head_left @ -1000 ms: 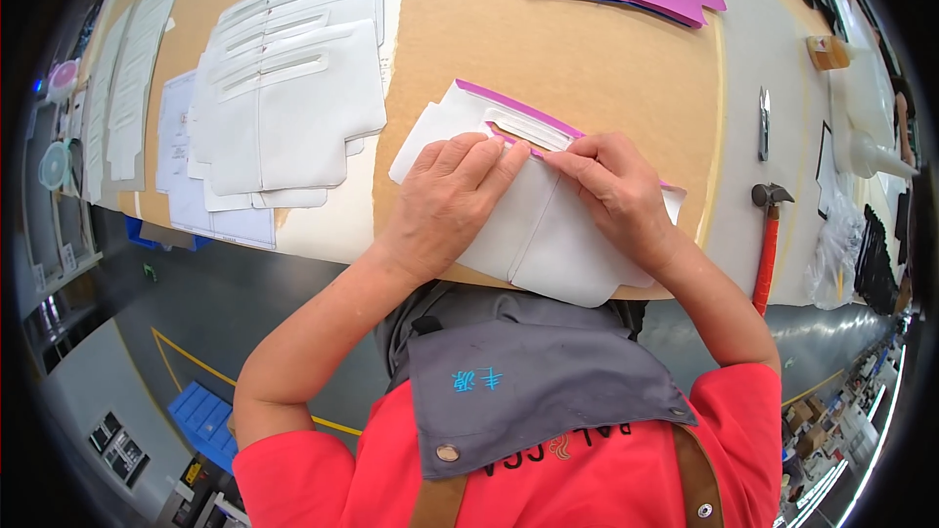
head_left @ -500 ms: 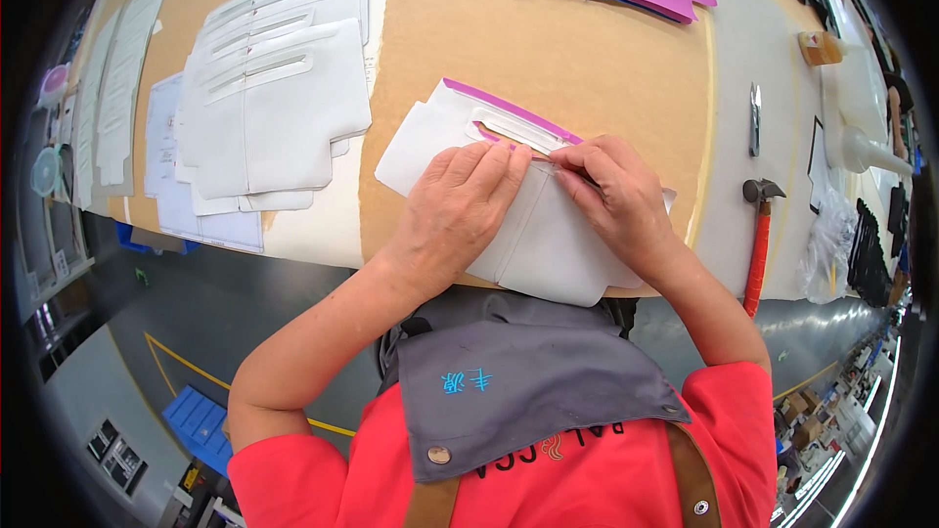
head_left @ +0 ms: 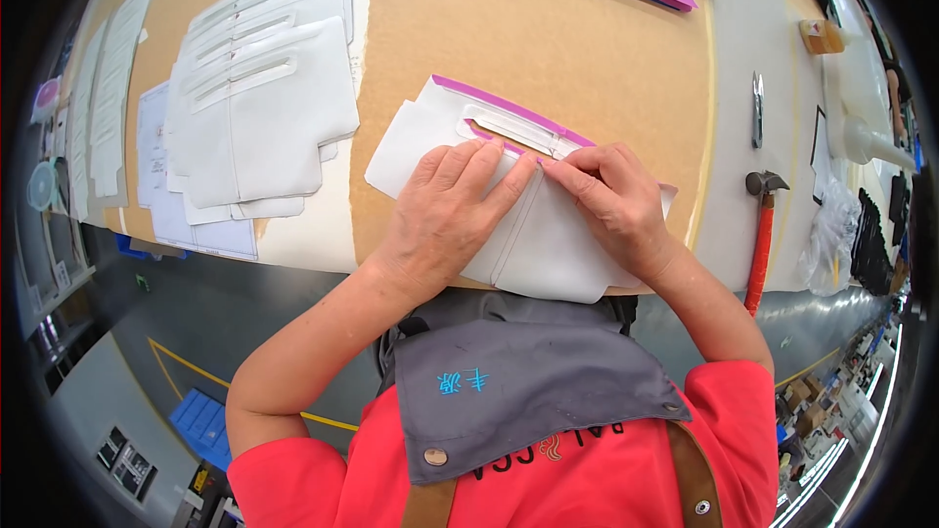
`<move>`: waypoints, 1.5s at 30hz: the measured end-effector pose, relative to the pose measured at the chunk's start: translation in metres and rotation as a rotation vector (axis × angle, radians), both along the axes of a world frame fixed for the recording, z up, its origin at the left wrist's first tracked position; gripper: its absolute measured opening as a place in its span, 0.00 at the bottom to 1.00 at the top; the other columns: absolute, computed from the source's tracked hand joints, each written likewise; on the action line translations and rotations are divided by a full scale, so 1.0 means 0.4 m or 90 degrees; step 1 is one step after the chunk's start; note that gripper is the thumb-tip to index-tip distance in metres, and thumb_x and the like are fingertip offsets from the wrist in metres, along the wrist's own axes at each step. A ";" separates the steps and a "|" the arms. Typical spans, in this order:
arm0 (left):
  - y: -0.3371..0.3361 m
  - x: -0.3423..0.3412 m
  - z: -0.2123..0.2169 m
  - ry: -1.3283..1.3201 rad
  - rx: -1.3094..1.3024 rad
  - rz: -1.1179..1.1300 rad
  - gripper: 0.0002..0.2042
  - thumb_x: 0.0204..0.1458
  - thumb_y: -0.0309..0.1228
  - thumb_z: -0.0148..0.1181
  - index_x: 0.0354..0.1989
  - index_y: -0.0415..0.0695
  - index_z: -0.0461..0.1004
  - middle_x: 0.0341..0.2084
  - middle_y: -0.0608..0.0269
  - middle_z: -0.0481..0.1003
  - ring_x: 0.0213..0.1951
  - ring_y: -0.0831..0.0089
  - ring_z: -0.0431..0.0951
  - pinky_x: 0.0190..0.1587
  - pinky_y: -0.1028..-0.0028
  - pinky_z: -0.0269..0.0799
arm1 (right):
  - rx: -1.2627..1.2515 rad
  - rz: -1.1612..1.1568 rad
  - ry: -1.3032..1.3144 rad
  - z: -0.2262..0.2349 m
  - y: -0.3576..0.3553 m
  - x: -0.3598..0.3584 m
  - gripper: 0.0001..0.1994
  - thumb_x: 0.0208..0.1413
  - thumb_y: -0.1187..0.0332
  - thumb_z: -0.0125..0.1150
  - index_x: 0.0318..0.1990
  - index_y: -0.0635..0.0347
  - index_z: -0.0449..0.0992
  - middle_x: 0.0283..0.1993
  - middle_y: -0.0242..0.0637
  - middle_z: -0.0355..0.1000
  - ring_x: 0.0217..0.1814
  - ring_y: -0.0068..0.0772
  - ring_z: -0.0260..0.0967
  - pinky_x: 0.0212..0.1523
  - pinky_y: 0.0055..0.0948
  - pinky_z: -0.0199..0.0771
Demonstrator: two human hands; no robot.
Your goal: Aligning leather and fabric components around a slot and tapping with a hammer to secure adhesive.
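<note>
One view, head. Both hands are pressed flat, fingers together, on a white cut panel (head_left: 533, 235) at the table's near edge: left hand (head_left: 445, 215), right hand (head_left: 611, 200). Its purple-edged slot strip (head_left: 509, 127) appears seated; smoothing seems unfinished. Finished-looking white panels (head_left: 259, 108) are stacked left. Since the earlier frames, the hands are barely shifted.
</note>
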State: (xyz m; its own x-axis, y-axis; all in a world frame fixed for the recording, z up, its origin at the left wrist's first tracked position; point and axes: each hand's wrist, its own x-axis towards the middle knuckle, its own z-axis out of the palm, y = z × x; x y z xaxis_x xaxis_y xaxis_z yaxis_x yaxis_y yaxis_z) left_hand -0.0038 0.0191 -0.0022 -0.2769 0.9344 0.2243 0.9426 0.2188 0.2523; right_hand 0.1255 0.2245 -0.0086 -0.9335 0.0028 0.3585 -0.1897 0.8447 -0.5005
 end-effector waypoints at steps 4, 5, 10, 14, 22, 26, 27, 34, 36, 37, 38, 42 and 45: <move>0.007 0.008 0.007 -0.040 0.002 -0.011 0.24 0.52 0.26 0.59 0.61 0.44 0.75 0.54 0.58 0.72 0.58 0.60 0.73 0.60 0.62 0.70 | 0.084 0.029 0.029 0.004 -0.004 -0.001 0.21 0.45 0.78 0.65 0.50 0.66 0.82 0.42 0.37 0.73 0.41 0.37 0.71 0.38 0.32 0.78; 0.006 0.010 0.007 -0.040 0.001 -0.013 0.24 0.52 0.26 0.59 0.61 0.44 0.75 0.54 0.58 0.72 0.58 0.60 0.73 0.60 0.62 0.70 | 0.106 0.036 0.039 0.003 -0.006 -0.001 0.21 0.44 0.77 0.65 0.50 0.67 0.82 0.42 0.37 0.73 0.41 0.37 0.71 0.39 0.32 0.78; 0.014 0.011 0.003 -0.008 0.034 -0.031 0.24 0.51 0.25 0.60 0.60 0.37 0.75 0.54 0.57 0.72 0.58 0.60 0.73 0.59 0.63 0.73 | 0.134 0.042 0.057 0.004 -0.003 -0.003 0.21 0.44 0.76 0.65 0.50 0.67 0.82 0.42 0.37 0.73 0.42 0.37 0.72 0.41 0.32 0.79; 0.012 0.012 -0.003 -0.014 0.030 -0.052 0.24 0.50 0.25 0.61 0.59 0.36 0.75 0.53 0.56 0.72 0.58 0.60 0.74 0.59 0.63 0.74 | 0.056 0.041 0.037 -0.002 0.005 0.005 0.22 0.43 0.77 0.65 0.51 0.66 0.82 0.43 0.38 0.75 0.42 0.38 0.73 0.40 0.33 0.79; 0.014 0.018 0.000 -0.023 0.033 -0.041 0.25 0.51 0.25 0.60 0.61 0.37 0.74 0.52 0.56 0.73 0.56 0.60 0.75 0.59 0.63 0.75 | 0.092 0.055 0.046 0.000 0.009 0.012 0.22 0.42 0.76 0.65 0.50 0.68 0.81 0.44 0.39 0.75 0.43 0.40 0.73 0.41 0.33 0.80; 0.013 0.016 -0.003 -0.031 0.034 -0.042 0.25 0.52 0.26 0.59 0.61 0.40 0.75 0.52 0.56 0.74 0.57 0.60 0.75 0.59 0.63 0.75 | 0.099 0.065 0.043 0.004 0.010 0.007 0.22 0.43 0.75 0.65 0.50 0.69 0.81 0.44 0.39 0.75 0.43 0.41 0.74 0.41 0.34 0.80; 0.012 0.017 -0.004 -0.033 0.031 -0.039 0.25 0.52 0.26 0.58 0.61 0.41 0.75 0.52 0.56 0.73 0.57 0.60 0.75 0.59 0.62 0.74 | 0.100 0.067 0.042 0.005 0.009 0.008 0.22 0.43 0.76 0.65 0.50 0.69 0.81 0.44 0.39 0.75 0.43 0.41 0.74 0.42 0.34 0.80; 0.011 0.019 0.003 -0.021 0.009 -0.049 0.24 0.53 0.26 0.58 0.62 0.41 0.74 0.53 0.56 0.73 0.57 0.59 0.74 0.60 0.62 0.74 | 0.055 0.008 0.022 -0.002 0.011 0.027 0.22 0.44 0.77 0.65 0.51 0.67 0.81 0.41 0.37 0.74 0.42 0.39 0.72 0.41 0.33 0.79; 0.010 0.018 0.003 -0.021 0.013 -0.049 0.25 0.53 0.26 0.58 0.62 0.41 0.74 0.53 0.56 0.73 0.57 0.59 0.74 0.60 0.62 0.74 | 0.036 0.026 0.027 -0.001 0.015 0.028 0.23 0.44 0.77 0.65 0.52 0.66 0.81 0.41 0.37 0.73 0.41 0.38 0.71 0.39 0.33 0.78; 0.011 0.018 0.002 -0.021 0.018 -0.047 0.25 0.53 0.26 0.58 0.63 0.40 0.74 0.53 0.56 0.73 0.57 0.59 0.74 0.60 0.62 0.74 | 0.037 0.023 0.028 0.000 0.016 0.030 0.23 0.44 0.77 0.65 0.52 0.66 0.81 0.41 0.37 0.73 0.41 0.38 0.71 0.39 0.33 0.78; 0.013 0.018 0.001 -0.021 0.018 -0.050 0.25 0.53 0.26 0.58 0.63 0.40 0.74 0.53 0.56 0.73 0.57 0.59 0.74 0.60 0.62 0.74 | 0.052 0.030 0.025 0.001 0.018 0.032 0.23 0.44 0.77 0.65 0.53 0.66 0.81 0.42 0.36 0.73 0.41 0.37 0.71 0.39 0.33 0.78; 0.011 0.018 0.000 -0.032 0.011 -0.048 0.26 0.53 0.25 0.58 0.64 0.43 0.74 0.53 0.57 0.73 0.57 0.60 0.75 0.60 0.62 0.72 | 0.080 0.033 0.028 0.000 0.016 0.034 0.23 0.44 0.76 0.65 0.53 0.66 0.81 0.42 0.36 0.73 0.41 0.37 0.71 0.39 0.33 0.78; 0.008 0.020 0.000 -0.026 0.005 -0.047 0.27 0.52 0.25 0.58 0.64 0.46 0.75 0.54 0.57 0.72 0.57 0.60 0.75 0.60 0.62 0.72 | 0.091 0.031 0.043 -0.003 0.013 0.033 0.24 0.43 0.76 0.64 0.53 0.66 0.81 0.42 0.36 0.73 0.42 0.37 0.71 0.39 0.33 0.78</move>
State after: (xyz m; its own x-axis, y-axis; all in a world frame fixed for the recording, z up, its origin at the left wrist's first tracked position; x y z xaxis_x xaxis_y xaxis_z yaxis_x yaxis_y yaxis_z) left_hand 0.0040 0.0224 -0.0023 -0.2165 0.9508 0.2215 0.9451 0.1472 0.2916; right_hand 0.1387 0.2298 -0.0100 -0.9048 -0.0980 0.4144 -0.2622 0.8951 -0.3608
